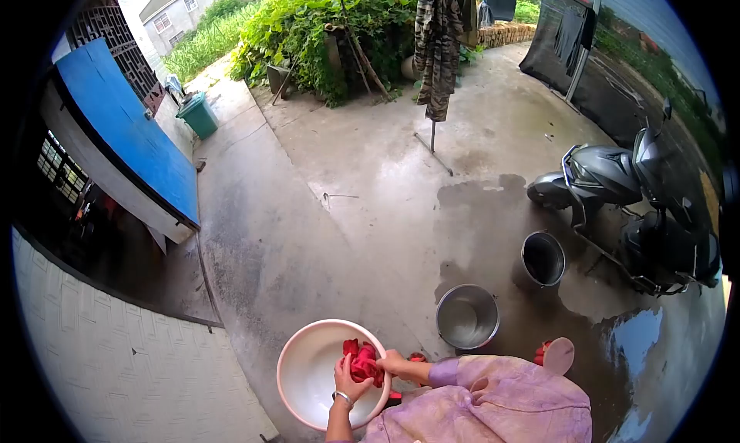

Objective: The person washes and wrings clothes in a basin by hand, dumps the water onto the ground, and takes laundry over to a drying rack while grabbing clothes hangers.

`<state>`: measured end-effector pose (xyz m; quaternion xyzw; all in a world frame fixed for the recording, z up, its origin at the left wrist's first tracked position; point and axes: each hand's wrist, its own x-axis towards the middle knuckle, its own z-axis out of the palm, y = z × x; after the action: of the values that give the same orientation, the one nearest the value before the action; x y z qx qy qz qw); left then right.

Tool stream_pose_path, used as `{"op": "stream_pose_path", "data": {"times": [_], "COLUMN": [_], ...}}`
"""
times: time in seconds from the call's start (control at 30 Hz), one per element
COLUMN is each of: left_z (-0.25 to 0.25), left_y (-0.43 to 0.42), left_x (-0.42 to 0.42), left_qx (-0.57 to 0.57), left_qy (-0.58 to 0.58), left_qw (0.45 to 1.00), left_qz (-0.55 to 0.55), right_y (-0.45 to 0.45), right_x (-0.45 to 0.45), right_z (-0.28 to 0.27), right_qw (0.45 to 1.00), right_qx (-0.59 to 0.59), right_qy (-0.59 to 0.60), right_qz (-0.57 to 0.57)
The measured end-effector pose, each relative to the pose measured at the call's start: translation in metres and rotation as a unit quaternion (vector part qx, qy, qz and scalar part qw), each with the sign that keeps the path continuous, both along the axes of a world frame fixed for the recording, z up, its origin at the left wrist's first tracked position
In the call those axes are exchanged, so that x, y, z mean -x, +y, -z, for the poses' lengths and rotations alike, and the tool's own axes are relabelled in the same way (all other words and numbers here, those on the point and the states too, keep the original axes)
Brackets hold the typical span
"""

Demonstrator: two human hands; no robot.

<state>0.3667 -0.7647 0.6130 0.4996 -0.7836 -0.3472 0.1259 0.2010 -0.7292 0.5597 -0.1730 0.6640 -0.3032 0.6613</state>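
A white basin (pixel 312 370) with a pink rim is tilted in front of me, low in the view. Bunched red cloth (pixel 362 364) lies against its right inner side. My left hand (pixel 351 383), with a silver bracelet at the wrist, curls its fingers around the cloth. At the basin's right edge, my right hand (pixel 394 363) grips the rim, its fingertips reaching in beside the cloth. How far those fingers also touch the cloth is hard to make out.
To the right stand a grey metal bucket (pixel 468 317) and a dark bucket (pixel 543 260) on wet concrete. Beyond them is a parked scooter (pixel 617 185). Camouflage clothing (pixel 437 50) hangs from a stand. A blue door (pixel 123 127) stands open at left, near a green bin (pixel 199 117).
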Motion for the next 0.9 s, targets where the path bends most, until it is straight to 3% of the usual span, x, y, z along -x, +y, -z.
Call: {"op": "stream_pose_path", "data": {"times": [0.03, 0.1, 0.17, 0.2, 0.27, 0.33, 0.43, 0.53, 0.57, 0.63, 0.77, 0.9], "left_z": [-0.002, 0.017, -0.006, -0.022, -0.014, -0.018, -0.016, 0.025, 0.03, 0.022, 0.009, 0.032], "left_y": [-0.011, -0.034, -0.061, -0.071, -0.101, -0.125, -0.16, -0.192, -0.2, -0.213, -0.221, -0.24], "left_x": [0.005, 0.0, 0.004, 0.009, 0.002, -0.003, -0.016, -0.028, -0.03, -0.02, 0.013, 0.038], "left_qx": [-0.008, -0.165, -0.277, -0.203, 0.023, 0.139, 0.151, -0.094, -0.247, -0.536, -0.532, -0.551], "left_qy": [0.001, 0.104, 0.037, 0.071, 0.057, -0.008, -0.061, 0.037, 0.111, 0.231, 0.112, 0.037], "left_qw": [0.999, 0.977, 0.952, 0.969, 0.992, 0.99, 0.978, 0.964, 0.932, 0.782, 0.831, 0.828], "left_qz": [0.031, 0.09, 0.124, 0.125, 0.113, 0.015, -0.133, -0.247, -0.242, -0.217, -0.12, -0.094], "right_y": [-0.003, -0.008, -0.01, -0.011, -0.019, -0.02, -0.029, -0.031, -0.03, -0.032, -0.029, -0.029], "right_x": [0.006, 0.014, 0.017, 0.016, 0.024, 0.029, 0.029, 0.024, 0.024, 0.02, 0.03, 0.05], "right_z": [-0.01, -0.027, -0.001, 0.037, 0.006, 0.021, 0.012, 0.015, 0.012, 0.011, 0.017, 0.032], "right_qw": [1.0, 0.996, 0.99, 0.986, 0.965, 0.951, 0.921, 0.891, 0.88, 0.864, 0.845, 0.834], "right_qx": [-0.009, -0.022, -0.023, -0.017, -0.017, -0.005, 0.009, 0.035, 0.042, 0.035, 0.023, 0.04], "right_qy": [-0.02, 0.004, 0.019, 0.04, 0.017, -0.014, -0.022, -0.092, -0.106, -0.104, -0.09, -0.115], "right_qz": [0.021, 0.081, 0.135, 0.164, 0.26, 0.31, 0.389, 0.444, 0.462, 0.492, 0.526, 0.538]}}
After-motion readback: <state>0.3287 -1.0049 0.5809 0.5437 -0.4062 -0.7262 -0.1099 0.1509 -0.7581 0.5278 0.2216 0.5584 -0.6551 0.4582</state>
